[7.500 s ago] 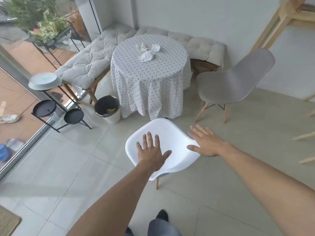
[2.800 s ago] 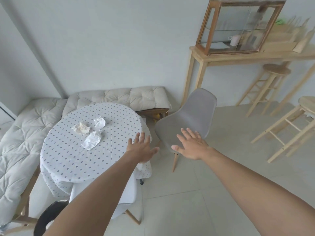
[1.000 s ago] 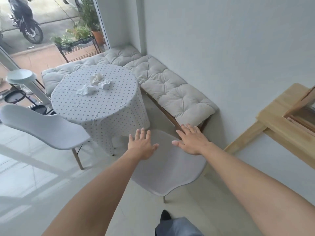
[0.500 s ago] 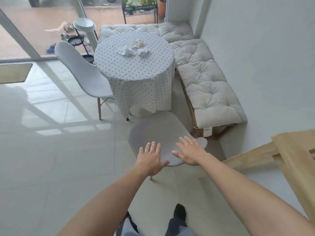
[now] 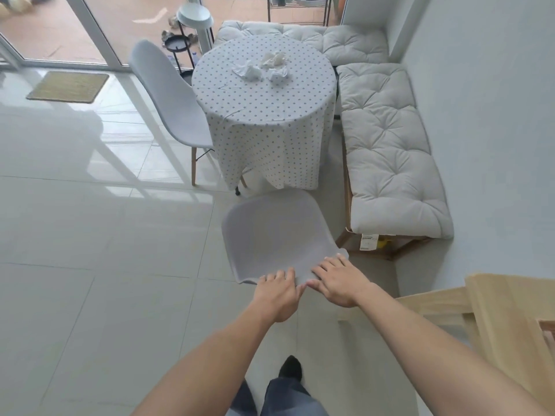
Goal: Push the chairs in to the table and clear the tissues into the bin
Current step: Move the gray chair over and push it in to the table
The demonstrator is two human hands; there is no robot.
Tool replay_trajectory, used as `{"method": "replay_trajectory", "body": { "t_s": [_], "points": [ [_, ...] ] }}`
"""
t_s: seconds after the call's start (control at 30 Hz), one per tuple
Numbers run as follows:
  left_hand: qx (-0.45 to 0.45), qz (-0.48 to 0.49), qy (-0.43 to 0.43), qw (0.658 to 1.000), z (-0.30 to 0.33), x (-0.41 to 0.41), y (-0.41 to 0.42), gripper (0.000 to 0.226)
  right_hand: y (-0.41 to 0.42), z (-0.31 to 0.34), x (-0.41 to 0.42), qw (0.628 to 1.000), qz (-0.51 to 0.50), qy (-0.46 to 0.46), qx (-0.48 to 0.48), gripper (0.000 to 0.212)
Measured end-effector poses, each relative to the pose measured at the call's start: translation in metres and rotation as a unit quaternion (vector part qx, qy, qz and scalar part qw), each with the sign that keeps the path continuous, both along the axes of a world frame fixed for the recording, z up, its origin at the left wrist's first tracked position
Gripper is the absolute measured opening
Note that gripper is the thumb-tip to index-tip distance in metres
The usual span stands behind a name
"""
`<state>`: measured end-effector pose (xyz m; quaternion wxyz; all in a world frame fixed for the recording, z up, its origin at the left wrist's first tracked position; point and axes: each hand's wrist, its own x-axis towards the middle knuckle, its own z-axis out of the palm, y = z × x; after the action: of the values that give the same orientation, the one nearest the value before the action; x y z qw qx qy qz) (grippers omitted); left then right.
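- Since half a second ago, both hands have been brought onto the top edge of the grey moulded plastic chair [image 5: 277, 235], whose seat front now lies near the hanging polka-dot tablecloth [image 5: 267, 115].
- Left hand [image 5: 277, 291] and right hand [image 5: 339, 280] are curled over the backrest rim, fingers closed on it, side by side.
- A light, stiff, smooth shell is judged; the rim is the best hold, pushed low to avoid tipping.
- White plastic chair [image 5: 168, 94] stands tucked at the table's left.
- Crumpled white tissues [image 5: 261, 67] remain on the far tabletop.
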<state>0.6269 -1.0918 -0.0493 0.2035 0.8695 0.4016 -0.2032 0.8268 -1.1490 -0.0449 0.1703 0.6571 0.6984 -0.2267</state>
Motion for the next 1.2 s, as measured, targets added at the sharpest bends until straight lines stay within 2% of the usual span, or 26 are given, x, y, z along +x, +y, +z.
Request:
{"method": "replay_trajectory", "body": {
  "t_s": [0.17, 0.3, 0.57, 0.77, 1.2],
  "points": [
    [0.035, -0.026, 0.003, 0.999, 0.002, 0.004, 0.002, 0.056, 0.007, -0.001, 0.016, 1.000, 0.028, -0.012, 0.000, 0.060],
    [0.063, -0.037, 0.006, 0.997, 0.004, 0.006, 0.007, 0.052, 0.009, -0.006, 0.015, 0.998, 0.036, -0.021, 0.037, 0.059],
    [0.111, -0.036, -0.018, 0.993, 0.006, 0.009, 0.046, 0.048, 0.047, -0.011, 0.010, 0.996, 0.009, -0.033, 0.080, 0.056],
    [0.128, -0.048, -0.023, 0.990, 0.005, 0.011, 0.097, 0.049, 0.092, -0.016, 0.009, 0.994, -0.015, -0.035, 0.101, 0.057],
    [0.129, -0.092, -0.018, 0.987, 0.004, 0.029, 0.237, 0.045, 0.212, -0.012, 0.012, 0.991, -0.102, -0.029, 0.086, 0.055]
  ]
}}
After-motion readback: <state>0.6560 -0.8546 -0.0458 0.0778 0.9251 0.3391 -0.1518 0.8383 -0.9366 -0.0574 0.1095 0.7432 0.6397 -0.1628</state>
